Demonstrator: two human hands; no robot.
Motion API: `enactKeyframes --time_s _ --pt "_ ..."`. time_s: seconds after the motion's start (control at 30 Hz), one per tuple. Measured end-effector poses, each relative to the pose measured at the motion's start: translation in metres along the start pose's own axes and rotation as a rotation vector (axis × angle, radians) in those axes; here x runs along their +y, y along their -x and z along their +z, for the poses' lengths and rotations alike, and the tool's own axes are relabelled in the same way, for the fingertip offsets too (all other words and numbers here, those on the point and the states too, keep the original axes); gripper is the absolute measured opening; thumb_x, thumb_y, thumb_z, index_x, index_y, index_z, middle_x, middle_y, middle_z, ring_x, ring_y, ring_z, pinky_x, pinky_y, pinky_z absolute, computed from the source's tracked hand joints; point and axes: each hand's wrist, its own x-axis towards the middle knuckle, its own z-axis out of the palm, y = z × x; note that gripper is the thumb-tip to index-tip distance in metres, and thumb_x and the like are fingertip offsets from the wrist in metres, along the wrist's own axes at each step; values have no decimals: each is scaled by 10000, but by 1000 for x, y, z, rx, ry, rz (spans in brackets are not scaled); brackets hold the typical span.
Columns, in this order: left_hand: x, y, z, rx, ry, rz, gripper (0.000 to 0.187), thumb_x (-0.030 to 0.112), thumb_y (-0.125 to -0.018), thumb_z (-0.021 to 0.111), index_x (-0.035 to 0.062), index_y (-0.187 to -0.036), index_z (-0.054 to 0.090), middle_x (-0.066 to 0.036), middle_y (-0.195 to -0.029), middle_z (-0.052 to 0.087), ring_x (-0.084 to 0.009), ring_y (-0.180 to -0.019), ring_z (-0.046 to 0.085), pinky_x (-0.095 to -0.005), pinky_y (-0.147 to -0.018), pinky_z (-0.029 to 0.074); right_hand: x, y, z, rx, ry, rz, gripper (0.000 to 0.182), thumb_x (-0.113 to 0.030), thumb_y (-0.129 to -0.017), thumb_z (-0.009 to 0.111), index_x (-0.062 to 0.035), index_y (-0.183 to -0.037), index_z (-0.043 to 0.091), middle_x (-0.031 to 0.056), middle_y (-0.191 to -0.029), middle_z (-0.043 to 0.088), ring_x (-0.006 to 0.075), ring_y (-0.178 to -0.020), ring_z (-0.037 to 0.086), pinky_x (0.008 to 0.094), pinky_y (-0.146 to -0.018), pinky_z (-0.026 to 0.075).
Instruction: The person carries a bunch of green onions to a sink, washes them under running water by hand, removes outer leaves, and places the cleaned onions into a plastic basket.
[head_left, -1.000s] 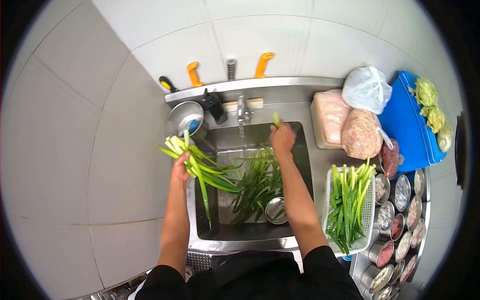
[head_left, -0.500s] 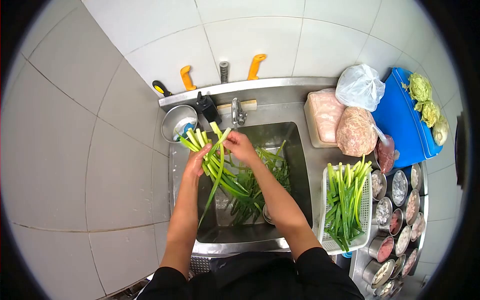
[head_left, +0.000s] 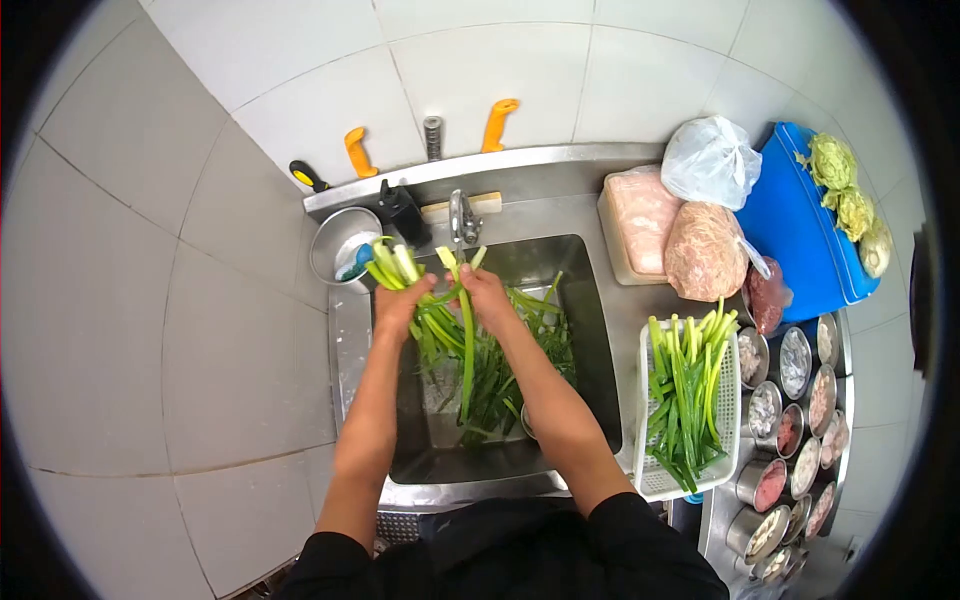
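Note:
My left hand [head_left: 400, 306] is closed round a bunch of green onions [head_left: 436, 328], their pale ends up and green leaves hanging over the sink [head_left: 430, 468]. Beside it, my right hand [head_left: 485, 300] grips a couple of green onion stalks [head_left: 467, 340] near their pale ends, one hanging straight down. Its fingertips are partly hidden. Below both hands, loose green leaves [head_left: 540, 330] lie in the sink, and a round metal rim shows partly behind my right forearm.
The faucet [head_left: 462, 218] stands behind the sink, with a metal bowl [head_left: 345, 245] and a black bottle [head_left: 403, 212] to its left. On the right are a white basket [head_left: 648, 470] of green onions, bagged meat [head_left: 706, 250], a blue container [head_left: 800, 235] and several metal tins [head_left: 764, 410].
My right hand has moved slightly right and down, apart from my left hand, with stalks in its grip. The bunch in my left hand has tilted. The whole view has shifted a little.

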Motion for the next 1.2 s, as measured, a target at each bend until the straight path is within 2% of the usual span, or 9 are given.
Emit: enactKeyframes --time_s 0.2,0.4,0.53,0.6,0.67,0.73,0.93,1.1,1.2 --pt "-6 -15 -21 243 307 107 400 91 -697 817 9 -1013 586 -70 -853 639 -186 -728 619 -319 -691 502 -10 -7 8 -109 -130 -130 328 -276 -960 541 29 -1066 596 67 -949 597 173 -760 596 320 -670 532" --pt "-16 -18 -62 453 391 146 350 15 -735 746 15 -1032 561 -108 -885 627 -212 -731 633 -349 -687 519 -32 2 -27 128 -386 -217 308 -282 -958 539 -8 -1089 591 74 -922 592 184 -746 611 344 -658 556" --pt "-1 -11 -70 130 382 119 384 -28 -711 666 1 -1077 553 -75 -806 589 -202 -691 607 -336 -674 519 -70 13 -60 94 -50 -190 346 -335 -953 537 -14 -1072 593 59 -971 606 173 -726 612 339 -678 545" --pt "20 -4 -52 -200 170 23 415 -15 -689 694 6 -1081 560 -81 -830 603 -189 -692 606 -319 -661 516 -87 21 -45 -145 363 -108 327 -321 -942 564 -20 -1040 649 58 -909 637 152 -728 609 319 -652 537" --pt "23 -2 -21 -286 57 -19 448 43 -693 762 10 -1094 566 -75 -893 634 -163 -715 608 -299 -658 510 -90 26 -30 -176 345 -38 361 -345 -926 590 3 -978 668 58 -908 655 133 -707 603 312 -639 520" --pt "14 1 0 -394 -20 -52 458 72 -705 783 17 -1106 569 -59 -919 641 -153 -732 609 -296 -659 508 -72 8 -33 -394 378 58 357 -336 -939 570 -9 -1052 656 49 -923 651 133 -789 629 290 -687 499" --pt "6 15 22 -481 145 -76 452 27 -720 762 11 -1127 566 -72 -921 648 -196 -733 641 -317 -714 527 -43 1 -22 -337 388 14 524 -447 -957 490 15 -1178 600 46 -855 632 124 -664 563 283 -608 483" --pt "-11 -2 14 -461 189 66 785 -9 -693 766 60 -1377 387 -57 -1109 597 -192 -915 614 -336 -780 528 -62 1 -9 -571 333 316 585 -579 -926 430 -17 -946 594 39 -711 541 129 -577 506 256 -493 415" --pt "-8 -6 11 -423 199 57 824 -8 -692 770 83 -1405 368 -31 -1124 582 -179 -973 585 -328 -802 520 -61 -11 -5 -603 341 366 578 -608 -898 453 -46 -922 590 47 -728 572 127 -582 522 271 -520 439"
